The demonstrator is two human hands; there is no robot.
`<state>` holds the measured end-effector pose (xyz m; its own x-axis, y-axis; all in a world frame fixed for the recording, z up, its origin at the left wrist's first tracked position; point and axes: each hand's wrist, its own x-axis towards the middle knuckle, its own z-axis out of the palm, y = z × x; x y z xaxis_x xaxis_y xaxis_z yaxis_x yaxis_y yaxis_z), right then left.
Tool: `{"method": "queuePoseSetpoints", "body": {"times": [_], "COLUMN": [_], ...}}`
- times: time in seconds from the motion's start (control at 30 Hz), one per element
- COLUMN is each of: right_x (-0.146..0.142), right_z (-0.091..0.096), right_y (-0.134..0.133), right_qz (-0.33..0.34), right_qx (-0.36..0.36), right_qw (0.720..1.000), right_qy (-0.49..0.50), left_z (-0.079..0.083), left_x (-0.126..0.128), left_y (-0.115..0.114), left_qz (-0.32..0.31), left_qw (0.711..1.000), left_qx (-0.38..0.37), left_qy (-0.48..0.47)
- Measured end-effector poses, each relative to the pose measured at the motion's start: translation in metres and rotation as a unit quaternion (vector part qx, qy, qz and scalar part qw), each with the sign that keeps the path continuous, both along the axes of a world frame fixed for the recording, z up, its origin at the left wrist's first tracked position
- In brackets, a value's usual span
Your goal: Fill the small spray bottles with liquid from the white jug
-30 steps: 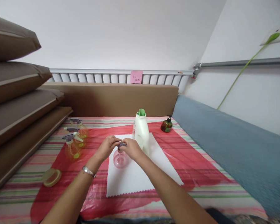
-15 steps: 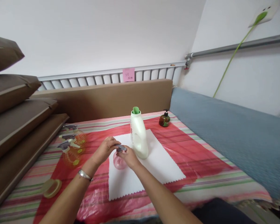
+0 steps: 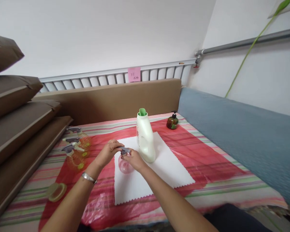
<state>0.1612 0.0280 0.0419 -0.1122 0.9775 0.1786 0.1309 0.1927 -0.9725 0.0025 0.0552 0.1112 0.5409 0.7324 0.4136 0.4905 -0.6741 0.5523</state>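
Note:
A small clear pink spray bottle (image 3: 125, 166) stands upright on a white sheet with scalloped edges (image 3: 132, 190). Its grey spray head (image 3: 124, 150) sits at the neck, between my two hands. My left hand (image 3: 111, 150) is closed, pinching the head from the left side. From the right, my right hand (image 3: 135, 159) closes its fingers around the neck just below the head. Just behind my right hand is a large white jug (image 3: 146, 138), uncapped, with a green scoop-like piece (image 3: 142, 112) in its mouth. Whether the head is fully seated cannot be made out.
Several yellow-orange spray bottles (image 3: 74, 159) stand at the left. Nearer lies a pale yellow round container (image 3: 56, 192). A dark green pump bottle (image 3: 172, 122) stands at the back right. Brown cushions (image 3: 21, 135) are stacked at left; a blue padded bolster (image 3: 232, 129) borders the right.
The view has shifted slightly. Both hands stay at the top of the pink bottle, and the grey spray head has turned a little.

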Motion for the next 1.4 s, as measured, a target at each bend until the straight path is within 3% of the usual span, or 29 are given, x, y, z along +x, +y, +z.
{"method": "queuePoseSetpoints", "body": {"times": [0.27,0.47,0.7,1.4], "right_x": [0.006,0.004,0.003,-0.002], "right_z": [0.009,0.011,0.014,0.013], "right_y": [-0.003,-0.005,-0.005,-0.006], "right_qz": [0.025,-0.004,0.004,-0.058], "right_qx": [0.011,0.024,0.038,0.042], "right_qw": [1.0,0.999,0.998,0.994], "right_qy": [-0.007,-0.022,-0.042,-0.083], "left_z": [0.006,0.012,0.01,0.01], "left_x": [0.002,0.002,0.001,-0.001], "left_y": [-0.002,-0.003,0.0,0.001], "left_qz": [-0.006,-0.018,-0.026,-0.022], "left_qw": [1.0,1.0,1.0,0.999], "left_qx": [-0.002,-0.006,-0.007,0.008], "left_qy": [0.003,0.013,0.013,0.024]}}
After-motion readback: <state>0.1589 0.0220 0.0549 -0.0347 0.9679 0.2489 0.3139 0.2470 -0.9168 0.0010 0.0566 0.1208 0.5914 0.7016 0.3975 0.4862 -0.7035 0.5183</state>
